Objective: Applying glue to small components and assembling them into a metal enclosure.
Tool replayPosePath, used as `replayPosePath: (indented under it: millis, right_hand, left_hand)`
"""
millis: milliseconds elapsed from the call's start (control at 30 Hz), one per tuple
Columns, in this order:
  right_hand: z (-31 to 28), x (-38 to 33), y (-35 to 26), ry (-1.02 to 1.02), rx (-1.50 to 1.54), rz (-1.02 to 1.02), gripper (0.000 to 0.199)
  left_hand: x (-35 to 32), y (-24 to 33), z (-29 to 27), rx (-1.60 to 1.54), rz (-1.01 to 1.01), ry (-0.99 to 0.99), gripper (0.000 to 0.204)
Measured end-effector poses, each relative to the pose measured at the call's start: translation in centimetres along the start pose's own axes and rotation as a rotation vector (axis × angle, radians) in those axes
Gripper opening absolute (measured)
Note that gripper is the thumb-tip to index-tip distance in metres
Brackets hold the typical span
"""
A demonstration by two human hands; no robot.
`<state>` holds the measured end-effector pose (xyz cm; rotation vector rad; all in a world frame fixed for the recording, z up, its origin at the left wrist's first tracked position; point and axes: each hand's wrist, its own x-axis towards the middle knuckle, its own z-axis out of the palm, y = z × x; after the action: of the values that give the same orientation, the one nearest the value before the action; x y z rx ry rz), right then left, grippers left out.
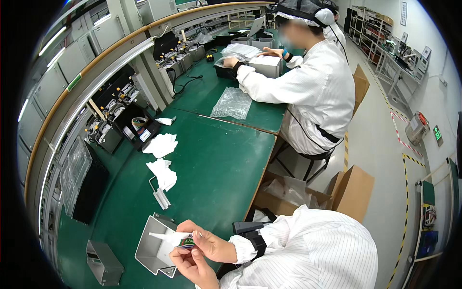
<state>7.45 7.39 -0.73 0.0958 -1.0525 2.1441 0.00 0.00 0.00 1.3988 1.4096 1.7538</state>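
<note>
Both hands are at the lower middle, holding a small tube [186,241] with a dark, multicoloured label and a long white nozzle, which looks like a glue tube. My right hand [211,244], with a black band at its wrist, pinches the tube between thumb and fingers from above. Below it, the fingers of my left hand [195,267] close on the tube's lower side. The nozzle points left, over an open grey metal housing [144,244] on the green bench. A second grey metal housing [103,262] stands farther left, near the lower edge.
White wipes [163,174] and a small metal bracket [161,197] lie beyond the housing. A bubble-wrapped black case [79,178] and a black bin [139,127] line the bench's left side. A co-worker [308,77] handles a grey box [266,66]. Cardboard boxes [353,192] stand right.
</note>
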Motion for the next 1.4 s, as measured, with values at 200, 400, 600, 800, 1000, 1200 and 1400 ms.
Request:
replayPosePath:
  millis: [200, 400, 600, 800, 1000, 1200, 1400]
  right_hand:
    - [0.9, -0.7, -0.6, 0.121, -0.326, -0.180, 0.050]
    - [-0.3, 0.1, -1.5, 0.039, -0.645, -0.186, 0.050]
    - [-1.5, 2.2, -6.1, 0.015, -0.883, 0.083, 0.041]
    - [-1.4, 3.7, -7.5, -0.195, -1.209, 0.068, 0.037]
    - [-1.0, 4.1, -6.0, -0.161, -0.966, 0.099, 0.027]
    - [-1.4, 4.5, -5.0, -0.249, -0.963, -0.010, 0.022]
    - [-1.3, 5.0, -4.4, -0.276, -0.865, -0.063, 0.026]
  left_hand:
    - [0.9, 0.4, 1.9, 0.056, 0.019, 0.253, 0.034]
    - [2.0, 0.8, 1.0, 0.193, 0.051, 0.276, 0.021]
    - [4.7, 3.9, 0.5, -0.044, -0.206, 0.230, 0.013]
    - [4.5, 3.7, -0.8, -0.179, -0.298, 0.193, 0.016]
    - [3.9, 3.2, -1.6, -0.286, -0.262, 0.240, 0.023]
    - [3.7, 3.0, -2.2, -0.329, -0.284, 0.230, 0.024]
    - [3.6, 2.9, -2.5, -0.381, -0.294, 0.206, 0.022]
